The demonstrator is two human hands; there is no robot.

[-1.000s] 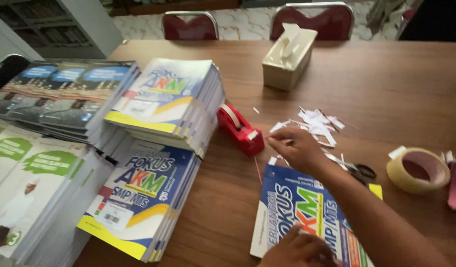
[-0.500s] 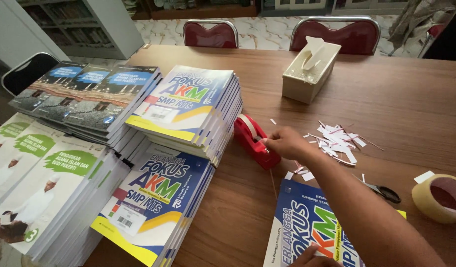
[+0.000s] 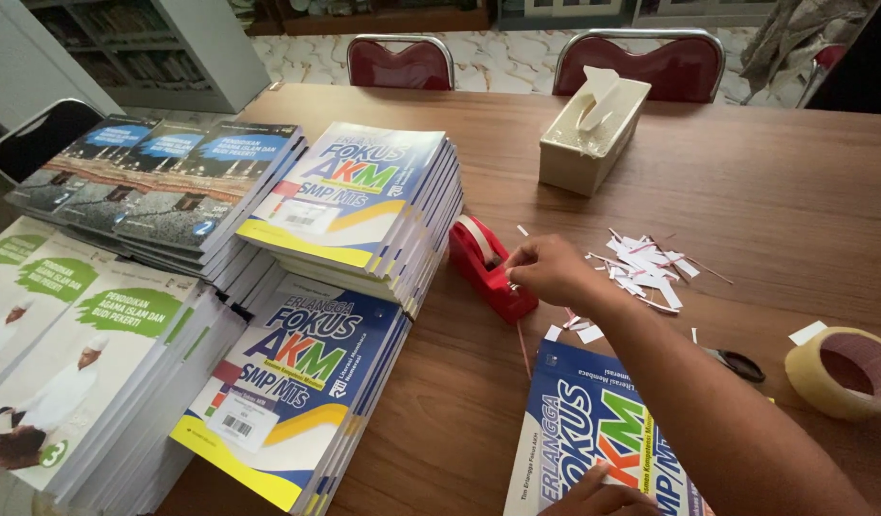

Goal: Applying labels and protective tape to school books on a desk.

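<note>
A big brown wooden table [image 3: 765, 191] fills the room. Two red chairs [image 3: 400, 62] stand at its far side, and a black chair [image 3: 39, 134] is on the left. A grey bookshelf [image 3: 125, 43] stands on the pale patterned floor [image 3: 517, 62].

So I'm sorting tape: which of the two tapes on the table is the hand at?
The red tape dispenser beside the book stacks; the right hand touches it. The tan roll lies apart, untouched.

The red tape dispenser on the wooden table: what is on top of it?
The right hand rests on the red tape dispenser, its fingertips at the front end. A pale tape roll sits inside. The cutting edge is covered by the fingers.
</note>
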